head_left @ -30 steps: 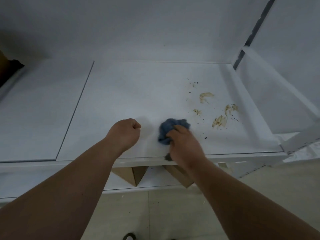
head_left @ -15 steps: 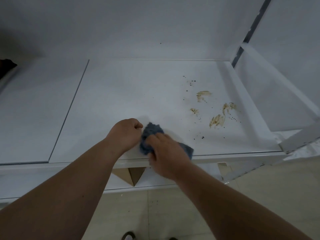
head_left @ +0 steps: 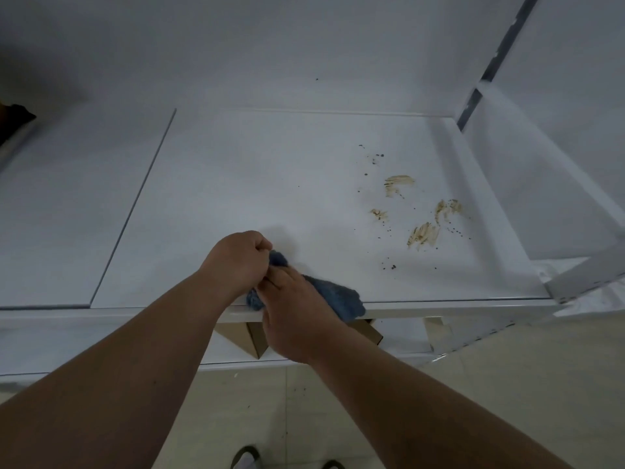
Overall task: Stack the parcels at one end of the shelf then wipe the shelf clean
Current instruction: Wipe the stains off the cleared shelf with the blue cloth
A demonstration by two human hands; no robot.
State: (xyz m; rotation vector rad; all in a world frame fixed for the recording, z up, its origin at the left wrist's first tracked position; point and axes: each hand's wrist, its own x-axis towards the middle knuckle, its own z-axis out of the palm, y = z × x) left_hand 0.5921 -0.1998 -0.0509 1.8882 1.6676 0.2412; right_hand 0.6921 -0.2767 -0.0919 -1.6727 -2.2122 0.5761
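A blue cloth (head_left: 334,296) lies at the front edge of the white shelf (head_left: 263,184). My right hand (head_left: 291,313) presses down on the cloth and grips it. My left hand (head_left: 240,262), closed in a fist, pinches the cloth's far end where blue shows beside the knuckles. Brown smears (head_left: 422,233) and dark specks (head_left: 389,265) mark the shelf to the right of the hands. No parcels stand on this part of the shelf.
Brown cardboard boxes (head_left: 250,336) sit on the lower shelf under the front edge. A white upright and side rail (head_left: 575,279) close the shelf's right end. A seam (head_left: 135,211) splits the shelf boards. A dark object (head_left: 13,120) shows at far left. Tiled floor lies below.
My right hand has dragged the cloth leftward and toward the front edge. My left hand, a bare fist a second ago, now touches and pinches the cloth's end.
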